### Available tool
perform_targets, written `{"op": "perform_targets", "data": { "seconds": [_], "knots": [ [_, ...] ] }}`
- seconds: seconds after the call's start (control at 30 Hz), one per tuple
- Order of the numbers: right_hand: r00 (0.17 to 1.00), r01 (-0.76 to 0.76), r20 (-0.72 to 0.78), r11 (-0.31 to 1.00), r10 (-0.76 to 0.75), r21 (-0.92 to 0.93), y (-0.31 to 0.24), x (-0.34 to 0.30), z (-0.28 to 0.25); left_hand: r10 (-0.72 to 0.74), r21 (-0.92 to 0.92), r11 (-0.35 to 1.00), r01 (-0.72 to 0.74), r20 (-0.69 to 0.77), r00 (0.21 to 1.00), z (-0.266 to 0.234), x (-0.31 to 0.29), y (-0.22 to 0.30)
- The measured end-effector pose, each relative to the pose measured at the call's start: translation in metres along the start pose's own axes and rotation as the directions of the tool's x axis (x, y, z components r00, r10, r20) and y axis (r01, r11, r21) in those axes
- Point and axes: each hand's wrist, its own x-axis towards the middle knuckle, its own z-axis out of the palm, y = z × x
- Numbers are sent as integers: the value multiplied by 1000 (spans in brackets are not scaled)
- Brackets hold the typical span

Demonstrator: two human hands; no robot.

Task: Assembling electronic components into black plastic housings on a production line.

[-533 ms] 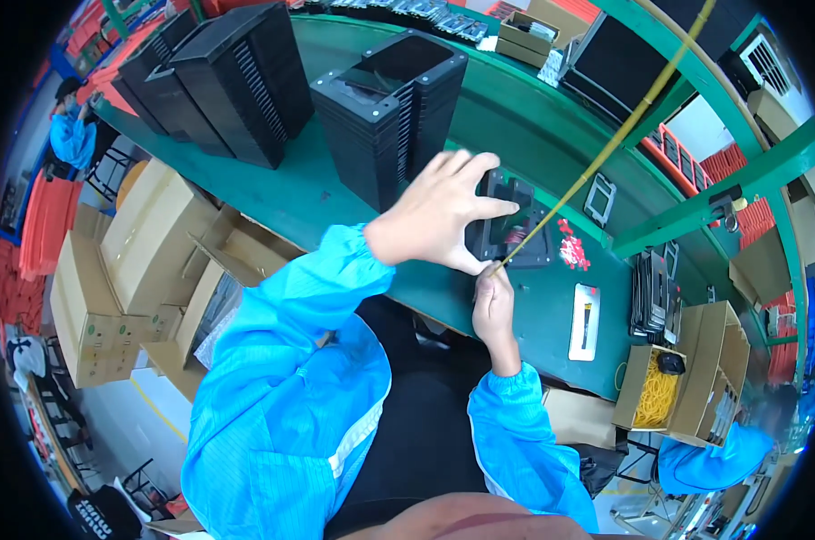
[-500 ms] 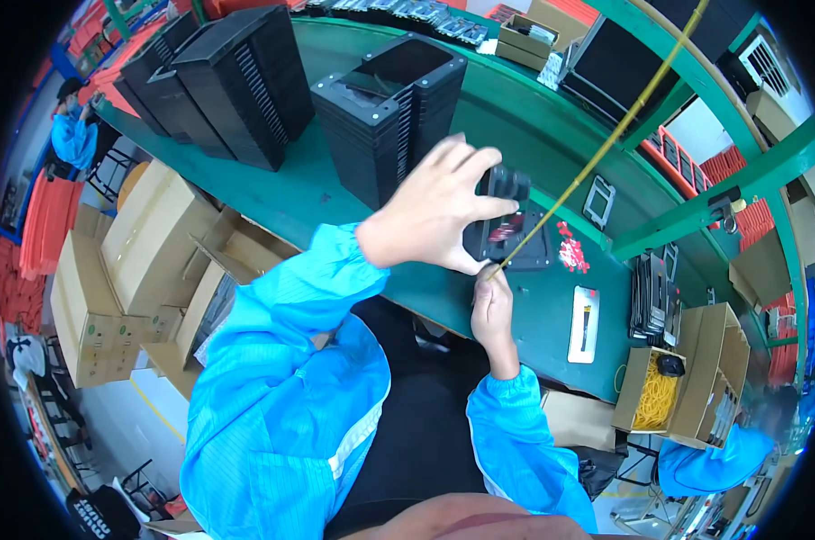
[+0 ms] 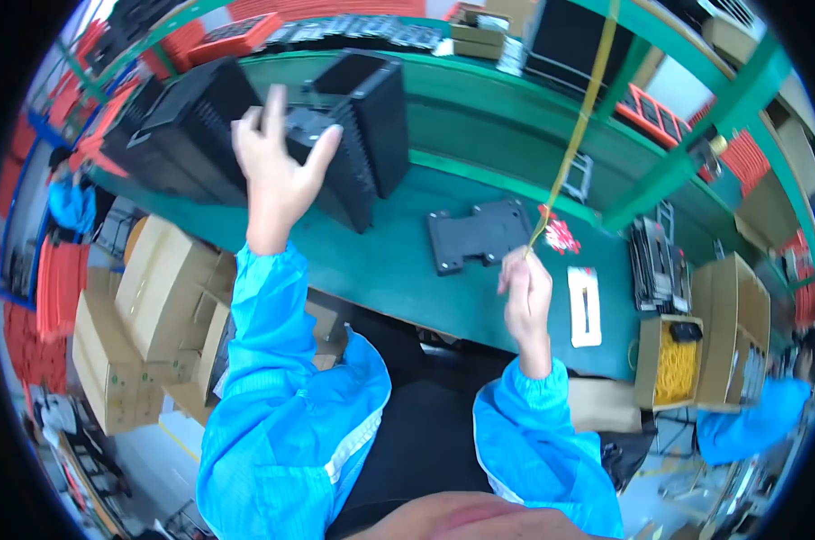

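My left hand (image 3: 280, 180) is raised with fingers and thumb spread, in front of a tall stack of black moulded plates (image 3: 349, 184). It overlaps the top of that stack, and whether a fingertip touches it I cannot tell. My right hand (image 3: 526, 292) is closed over the workbench, gripping the lower end of a yellow cord (image 3: 574, 135) that runs down from above. Anything else inside that fist is hidden. Just left of it a single black plate (image 3: 479, 236) with notched edges lies flat. Small red and white pieces (image 3: 561, 234) lie scattered behind the right hand.
More black stacks (image 3: 191, 135) stand at the far left of the green workbench (image 3: 380, 279). A white card with a dark strip (image 3: 584, 306) lies right of my right hand. Beyond are thin dark plates (image 3: 655, 265) and a carton of yellow cords (image 3: 676, 364). Cartons (image 3: 155, 306) crowd the left.
My left hand has swung left from above the plate, where a blurred dark piece was at its fingers, to the black stack. My right hand stays on the cord. The view has shifted.
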Motion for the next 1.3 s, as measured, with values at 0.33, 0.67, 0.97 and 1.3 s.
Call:
{"op": "perform_targets", "data": {
  "seconds": [0.33,0.67,0.97,1.3],
  "knots": [
    [980,-173,15,879,200,-445,20,37,-62,336,-536,844,-26,491,804,87,-118,45],
    [992,125,120,530,-43,-839,199,201,-145,225,-427,900,86,625,748,108,-139,36],
    [930,-87,-78,10,360,-996,246,267,-154,213,-469,875,123,600,771,116,-142,29],
    [963,90,216,564,160,-821,76,99,-16,148,-513,826,234,598,788,120,-142,18]
  ]
}}
